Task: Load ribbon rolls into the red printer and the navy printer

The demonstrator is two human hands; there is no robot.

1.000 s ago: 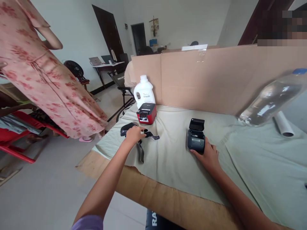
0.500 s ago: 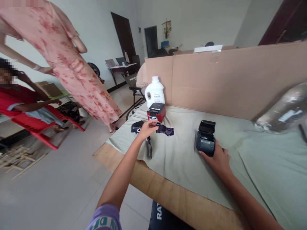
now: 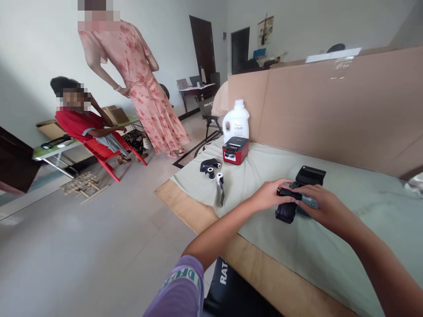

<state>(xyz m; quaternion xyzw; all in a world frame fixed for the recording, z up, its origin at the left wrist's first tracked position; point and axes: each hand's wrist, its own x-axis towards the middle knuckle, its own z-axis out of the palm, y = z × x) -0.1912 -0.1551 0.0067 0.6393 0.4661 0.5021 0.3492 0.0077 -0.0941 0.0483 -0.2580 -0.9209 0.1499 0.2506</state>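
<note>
A small dark paper roll [image 3: 291,193] with its loose end hanging down is gripped between my two hands. My left hand [image 3: 269,194] pinches its left end and my right hand [image 3: 325,203] closes on its right end. Just behind the roll, a black portable printer [image 3: 310,175] lies on the cloth with its lid up. My hands and the roll hide most of the printer's body. Left of them lie more dark rolls with white cores, one roll [image 3: 220,178] with a strip trailing from it and another roll [image 3: 210,172] beside a black curled strip [image 3: 208,164].
A red and black printer [image 3: 236,152] stands in front of a white jug [image 3: 237,121]. A tall cardboard panel [image 3: 330,105] borders the cloth-covered table [image 3: 257,167] at the back. One person [image 3: 145,88] stands at the left, and another [image 3: 79,119] sits on a red chair.
My left hand has brought the roll rightward to the printer. My right hand has let go of the printer and grips the roll too. The view has swung left.
</note>
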